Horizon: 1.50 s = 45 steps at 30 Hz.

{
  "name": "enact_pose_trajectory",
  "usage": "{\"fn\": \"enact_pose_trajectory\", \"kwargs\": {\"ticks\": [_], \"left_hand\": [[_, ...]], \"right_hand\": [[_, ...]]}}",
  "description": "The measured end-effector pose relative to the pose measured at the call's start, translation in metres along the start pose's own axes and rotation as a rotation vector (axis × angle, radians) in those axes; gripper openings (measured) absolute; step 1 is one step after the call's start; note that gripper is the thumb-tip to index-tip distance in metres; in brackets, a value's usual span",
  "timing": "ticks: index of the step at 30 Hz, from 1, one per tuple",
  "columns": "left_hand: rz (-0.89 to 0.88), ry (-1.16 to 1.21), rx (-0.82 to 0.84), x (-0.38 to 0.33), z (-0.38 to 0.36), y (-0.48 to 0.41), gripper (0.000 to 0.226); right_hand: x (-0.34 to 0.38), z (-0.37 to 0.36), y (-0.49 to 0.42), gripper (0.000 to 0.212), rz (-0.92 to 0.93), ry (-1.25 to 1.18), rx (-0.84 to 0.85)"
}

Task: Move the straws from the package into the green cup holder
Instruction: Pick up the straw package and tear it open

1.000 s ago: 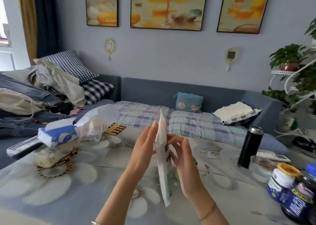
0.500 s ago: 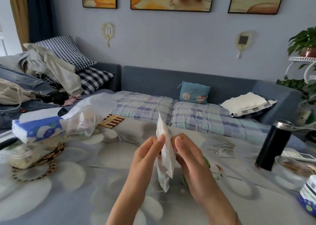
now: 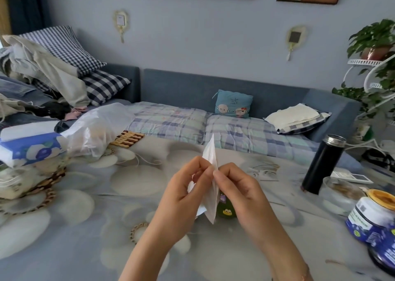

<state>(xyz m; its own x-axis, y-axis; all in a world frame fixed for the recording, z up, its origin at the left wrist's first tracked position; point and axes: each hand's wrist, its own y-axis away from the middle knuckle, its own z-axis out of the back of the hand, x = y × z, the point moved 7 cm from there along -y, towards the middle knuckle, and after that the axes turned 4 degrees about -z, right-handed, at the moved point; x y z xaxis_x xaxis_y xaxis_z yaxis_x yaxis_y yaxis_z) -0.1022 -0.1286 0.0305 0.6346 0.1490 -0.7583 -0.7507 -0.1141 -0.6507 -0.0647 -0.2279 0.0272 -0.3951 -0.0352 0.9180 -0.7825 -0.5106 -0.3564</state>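
With the left hand (image 3: 183, 195) and right hand (image 3: 241, 193) each pinching the upright package (image 3: 210, 154) near its top, just over the green cup holder (image 3: 226, 211) on the counter (image 3: 85, 216), pulling the seam apart evenly should keep straws from scattering.

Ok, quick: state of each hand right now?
Left hand: closed, pinching the white package.
Right hand: closed, pinching the same package from the other side.
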Motion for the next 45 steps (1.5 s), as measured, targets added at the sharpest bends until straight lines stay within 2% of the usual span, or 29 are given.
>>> {"fn": "enact_pose_trajectory", "kwargs": {"ticks": [4, 11, 16, 18, 20, 22, 25, 27, 29, 32, 35, 38, 42, 45], "left_hand": [[-0.004, -0.025, -0.018, 0.000, -0.002, 0.003, 0.024], [-0.047, -0.168, -0.029, -0.004, 0.000, 0.002, 0.022], [-0.024, -0.135, -0.163, -0.002, 0.031, 0.002, 0.022], [0.045, -0.176, -0.108, -0.001, 0.032, 0.004, 0.027], [0.205, -0.157, -0.064, 0.002, 0.029, 0.010, 0.033], [0.436, -0.035, -0.098, 0.015, 0.033, 0.019, 0.041], [0.768, 0.229, -0.172, 0.043, 0.040, 0.035, 0.080], [0.863, 0.510, -0.206, 0.053, 0.037, 0.042, 0.094], [0.917, 0.831, -0.166, 0.055, 0.029, 0.045, 0.097], [0.877, 1.157, -0.056, 0.047, 0.017, 0.043, 0.086], [0.872, 1.240, -0.112, 0.051, 0.016, 0.043, 0.069], [0.865, 1.205, -0.215, 0.059, 0.018, 0.044, 0.058], [0.757, 0.987, -0.355, 0.066, 0.023, 0.042, 0.044], [0.629, 0.785, -0.416, 0.073, 0.034, 0.041, 0.052]], "right_hand": [[0.004, -0.002, 0.003, 0.027, 0.025, 0.088, 0.012], [0.009, -0.003, 0.004, 0.025, 0.122, 0.233, -0.101], [-0.001, 0.023, 0.000, 0.022, 0.055, 0.097, -0.241], [0.004, 0.016, 0.001, 0.021, 0.111, 0.241, -0.227], [0.008, 0.004, 0.001, 0.021, 0.193, 0.446, -0.245], [0.012, -0.005, 0.003, 0.020, 0.272, 0.602, -0.266], [0.024, -0.012, 0.007, 0.020, 0.406, 0.769, -0.281], [0.030, -0.020, 0.010, 0.015, 0.487, 0.916, -0.287], [0.030, -0.030, 0.013, 0.004, 0.576, 1.050, -0.278], [0.030, -0.044, 0.019, 0.016, 0.714, 1.150, -0.275], [0.034, -0.047, 0.026, 0.011, 0.834, 1.117, -0.339], [0.031, -0.037, 0.027, 0.012, 0.826, 0.989, -0.402], [0.015, -0.020, 0.017, 0.020, 0.587, 0.677, -0.498], [-0.014, -0.014, 0.007, 0.020, 0.202, 0.115, -0.541]]}}
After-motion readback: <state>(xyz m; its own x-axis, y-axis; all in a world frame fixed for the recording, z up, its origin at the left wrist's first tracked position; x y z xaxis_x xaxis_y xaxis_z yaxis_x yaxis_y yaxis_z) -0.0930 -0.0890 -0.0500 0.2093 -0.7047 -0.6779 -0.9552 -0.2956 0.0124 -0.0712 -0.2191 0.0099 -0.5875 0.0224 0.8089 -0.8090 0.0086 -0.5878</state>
